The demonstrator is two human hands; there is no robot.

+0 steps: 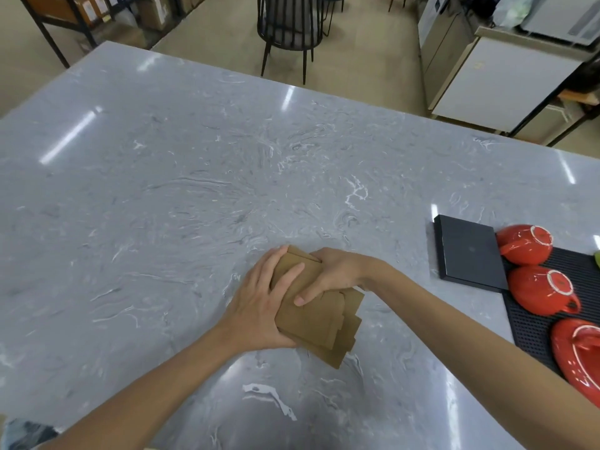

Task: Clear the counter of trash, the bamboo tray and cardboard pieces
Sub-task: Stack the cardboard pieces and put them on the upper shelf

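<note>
A stack of brown cardboard pieces point(319, 323) lies at the near middle of the grey marble counter point(194, 190), its edges fanned out toward the lower right. My left hand point(259, 303) holds the stack's left side, fingers over the top and thumb under the near edge. My right hand point(334, 274) grips the far right part of the stack, fingers curled over its top. I see no bamboo tray and no loose trash on the counter.
A flat black slab point(467, 254) lies at the right. Beside it a black ribbed mat point(532, 332) carries overturned red cups point(526, 243) and a red saucer point(581, 358). A black chair point(289, 30) stands beyond the counter's far edge, cabinets at far right.
</note>
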